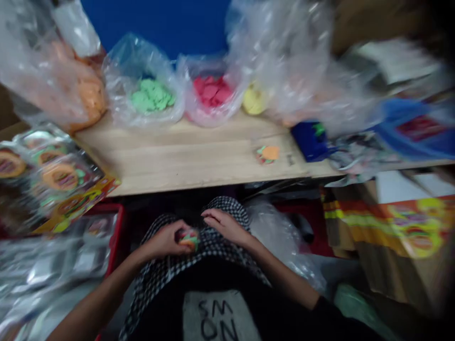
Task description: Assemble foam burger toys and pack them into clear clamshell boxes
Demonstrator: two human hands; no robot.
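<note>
My left hand [167, 240] is closed around a small burger-shaped piece [189, 238] with orange, green and red layers, held low over my lap. My right hand [224, 224] rests just to the right, above the checked cloth [227, 246] on my knees. Its fingers are stretched out and nothing shows in them. On the wooden table [163, 161] lies another small layered piece [269, 153], orange, green and red. The picture is blurred, so fine detail is lost.
Along the table's back stand plastic bags of green pieces [152, 96], red pieces [213, 91], yellow pieces [253, 99] and orange pieces [88, 94]. A dark blue box [310, 142] sits right. Burger-printed packs [64, 175] stand left, above a red crate [119, 232] of clear trays.
</note>
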